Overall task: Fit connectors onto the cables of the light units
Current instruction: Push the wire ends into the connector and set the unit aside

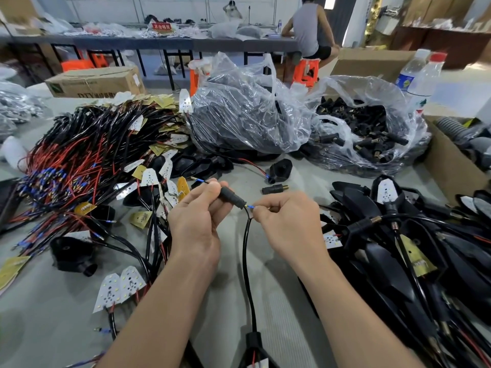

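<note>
My left hand (198, 217) grips a black tubular connector (231, 197) above the grey table. One wire tip with a blue sleeve sticks out of the connector's far end by my left thumb. My right hand (288, 221) pinches a second blue-sleeved wire tip (251, 207) right at the connector's near end. Both wires belong to a black cable (247, 264) that runs down to a light unit (255, 351) at the bottom edge. A loose black connector (273, 189) with a brass tip lies just beyond my hands.
Left: a pile of wired LED boards (87, 160) with red and black leads. Right: a heap of black light units (414, 251). Behind: plastic bags of black housings (239, 110) and connectors (372, 134), water bottles (417, 78), cardboard boxes. A person sits at a far bench.
</note>
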A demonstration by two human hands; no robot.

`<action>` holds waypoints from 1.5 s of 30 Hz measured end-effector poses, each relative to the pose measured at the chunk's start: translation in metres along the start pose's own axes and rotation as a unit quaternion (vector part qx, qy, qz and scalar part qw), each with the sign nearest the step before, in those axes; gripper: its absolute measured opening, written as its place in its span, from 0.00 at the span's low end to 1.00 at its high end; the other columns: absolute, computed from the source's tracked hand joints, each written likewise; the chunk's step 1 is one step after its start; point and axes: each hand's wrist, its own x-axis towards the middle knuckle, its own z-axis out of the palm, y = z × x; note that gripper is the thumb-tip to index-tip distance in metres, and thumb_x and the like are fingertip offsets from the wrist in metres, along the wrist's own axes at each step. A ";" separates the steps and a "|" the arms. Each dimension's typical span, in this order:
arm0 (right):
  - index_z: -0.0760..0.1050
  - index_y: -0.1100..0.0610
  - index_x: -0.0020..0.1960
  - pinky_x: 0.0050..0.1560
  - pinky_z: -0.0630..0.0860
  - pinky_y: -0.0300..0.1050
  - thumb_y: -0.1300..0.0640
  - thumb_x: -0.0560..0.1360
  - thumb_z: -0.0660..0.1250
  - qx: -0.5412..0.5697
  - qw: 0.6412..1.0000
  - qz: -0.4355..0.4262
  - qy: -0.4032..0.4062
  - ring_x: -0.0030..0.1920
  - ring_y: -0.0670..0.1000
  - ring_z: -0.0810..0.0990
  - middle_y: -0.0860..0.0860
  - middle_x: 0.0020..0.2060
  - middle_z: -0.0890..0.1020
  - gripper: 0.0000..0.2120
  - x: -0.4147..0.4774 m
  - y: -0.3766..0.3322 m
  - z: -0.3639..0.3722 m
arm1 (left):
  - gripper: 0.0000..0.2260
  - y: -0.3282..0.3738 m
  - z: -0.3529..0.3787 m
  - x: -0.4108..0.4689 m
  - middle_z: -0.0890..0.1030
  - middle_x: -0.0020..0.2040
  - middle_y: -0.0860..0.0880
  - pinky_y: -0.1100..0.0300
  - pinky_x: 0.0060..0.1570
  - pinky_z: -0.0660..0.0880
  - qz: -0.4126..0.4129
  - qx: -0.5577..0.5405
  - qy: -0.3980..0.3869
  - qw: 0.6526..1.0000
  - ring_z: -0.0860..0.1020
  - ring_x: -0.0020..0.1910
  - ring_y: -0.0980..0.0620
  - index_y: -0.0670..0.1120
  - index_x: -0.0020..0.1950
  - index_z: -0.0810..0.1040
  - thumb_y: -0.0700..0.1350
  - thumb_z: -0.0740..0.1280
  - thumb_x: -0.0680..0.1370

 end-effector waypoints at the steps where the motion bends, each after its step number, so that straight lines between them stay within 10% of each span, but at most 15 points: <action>1: 0.82 0.44 0.39 0.26 0.62 0.35 0.53 0.70 0.69 0.003 1.000 0.002 0.000 0.25 0.46 0.68 0.45 0.21 0.72 0.05 0.000 0.000 0.001 | 0.07 0.000 0.001 -0.001 0.88 0.43 0.46 0.63 0.36 0.82 0.007 0.008 0.001 1.000 0.86 0.41 0.52 0.45 0.43 0.83 0.36 0.70 0.79; 11: 0.81 0.49 0.39 0.36 0.77 0.47 0.47 0.71 0.67 -0.015 1.000 0.019 -0.017 0.31 0.50 0.78 0.45 0.28 0.82 0.08 -0.006 -0.008 0.006 | 0.07 -0.006 0.004 -0.003 0.87 0.45 0.44 0.60 0.40 0.82 0.035 0.022 0.001 0.999 0.86 0.46 0.48 0.43 0.42 0.83 0.34 0.71 0.78; 18: 0.86 0.51 0.40 0.31 0.74 0.40 0.55 0.65 0.72 0.340 0.933 0.113 -0.033 0.30 0.50 0.81 0.55 0.35 0.86 0.05 0.001 -0.014 -0.011 | 0.04 0.003 -0.001 0.011 0.86 0.41 0.46 0.64 0.34 0.81 -0.042 -0.041 0.003 0.998 0.85 0.39 0.53 0.41 0.49 0.80 0.37 0.66 0.81; 27: 0.86 0.59 0.39 0.43 0.83 0.43 0.56 0.71 0.75 0.391 0.912 0.102 -0.075 0.37 0.52 0.86 0.60 0.36 0.86 0.07 -0.001 -0.012 -0.009 | 0.04 0.001 -0.004 0.013 0.87 0.43 0.46 0.66 0.34 0.80 -0.043 -0.047 0.007 0.998 0.85 0.37 0.55 0.39 0.54 0.81 0.39 0.67 0.81; 32: 0.87 0.53 0.38 0.51 0.84 0.59 0.52 0.68 0.74 0.287 0.954 0.071 -0.043 0.38 0.54 0.87 0.54 0.33 0.86 0.06 -0.004 -0.012 -0.005 | 0.04 0.002 -0.006 0.012 0.86 0.44 0.46 0.66 0.33 0.80 -0.039 -0.043 0.018 0.998 0.85 0.36 0.56 0.41 0.49 0.81 0.39 0.67 0.82; 45: 0.83 0.54 0.37 0.35 0.78 0.45 0.54 0.72 0.76 0.194 0.977 0.075 -0.054 0.28 0.48 0.80 0.52 0.27 0.83 0.07 -0.006 -0.011 -0.001 | 0.06 -0.001 -0.001 0.005 0.86 0.40 0.44 0.60 0.38 0.83 -0.068 -0.060 -0.069 0.994 0.86 0.40 0.51 0.41 0.50 0.79 0.36 0.63 0.83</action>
